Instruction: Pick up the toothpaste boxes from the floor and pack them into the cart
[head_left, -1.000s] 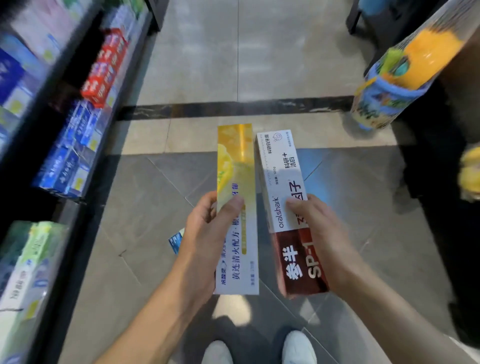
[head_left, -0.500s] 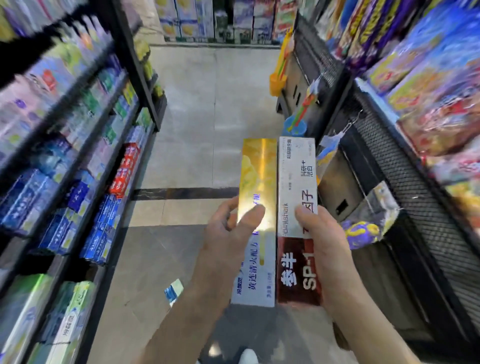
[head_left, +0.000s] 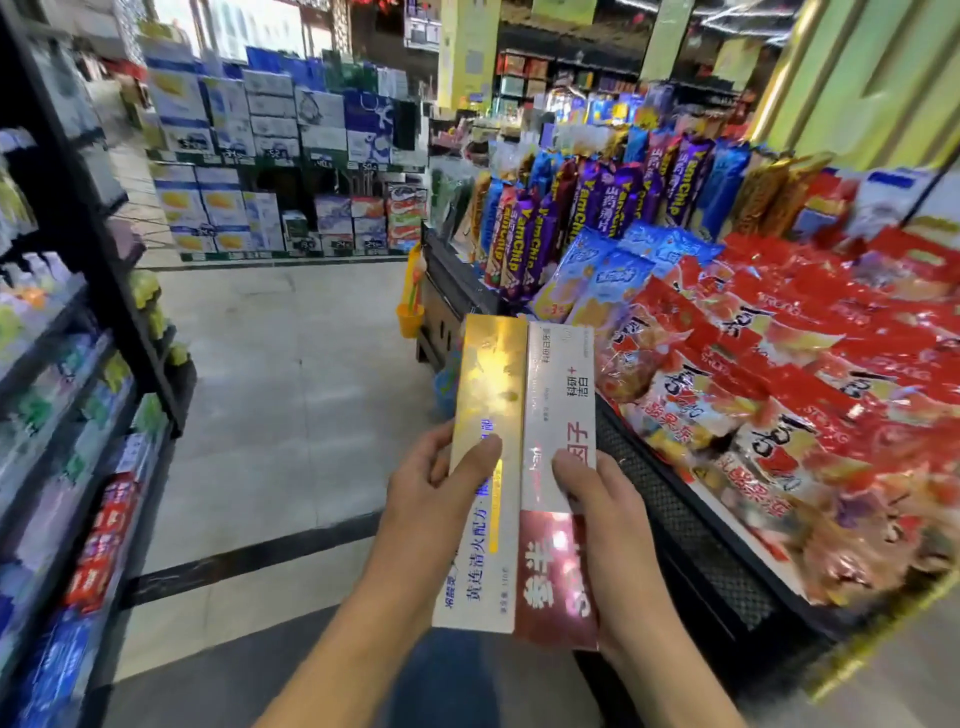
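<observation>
Two long toothpaste boxes are held side by side in front of me, touching along their long edges. My left hand (head_left: 434, 499) grips the yellow-and-white toothpaste box (head_left: 488, 395), thumb across its face. My right hand (head_left: 605, 514) grips the white-and-dark-red toothpaste box (head_left: 558, 395), thumb on its front. Both boxes point away from me, above the aisle floor. No cart shows in this view.
A black shelf unit (head_left: 98, 244) with toothpaste and bottles lines the left side. On the right stands a black mesh display bin (head_left: 691, 530) heaped with red and purple snack bags. Stacked cartons (head_left: 270, 171) fill the far end of the tiled aisle (head_left: 291, 374).
The view has lifted from the floor up to the aisle and the snack display. Both hands keep the same grip on the two boxes, which stayed together. The small blue box on the floor has left view.
</observation>
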